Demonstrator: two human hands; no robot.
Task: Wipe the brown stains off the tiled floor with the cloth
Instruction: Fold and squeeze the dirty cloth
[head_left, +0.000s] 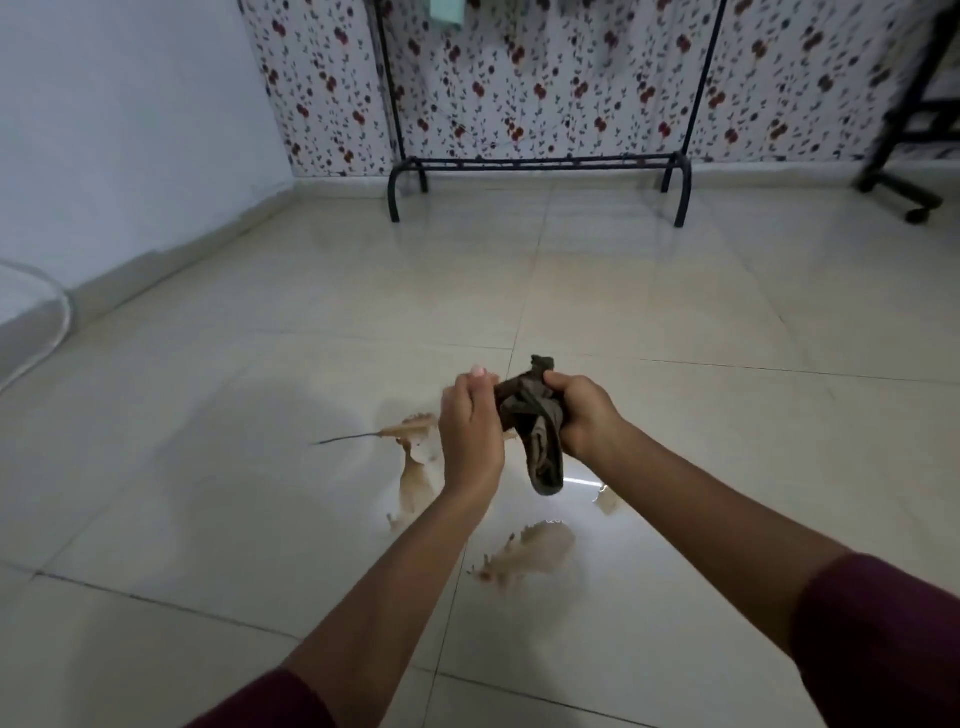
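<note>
Both hands hold the cloth (530, 421) above the tiled floor (675, 426), centre of frame.

Right hand (584, 415): fingers clamped around the bunched upper part of the dark cloth; the free end hangs down. Left hand (470, 431): fingers curled against the cloth's left edge. Brown stains (530, 553) lie on the floor below and left of the hands. A black rack (540, 163) stands at upper centre.

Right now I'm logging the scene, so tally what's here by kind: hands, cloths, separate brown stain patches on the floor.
Hands: 2, left and right
Cloth: 1
Stain patches: 3, left, near, small one right
Total: 6
</note>
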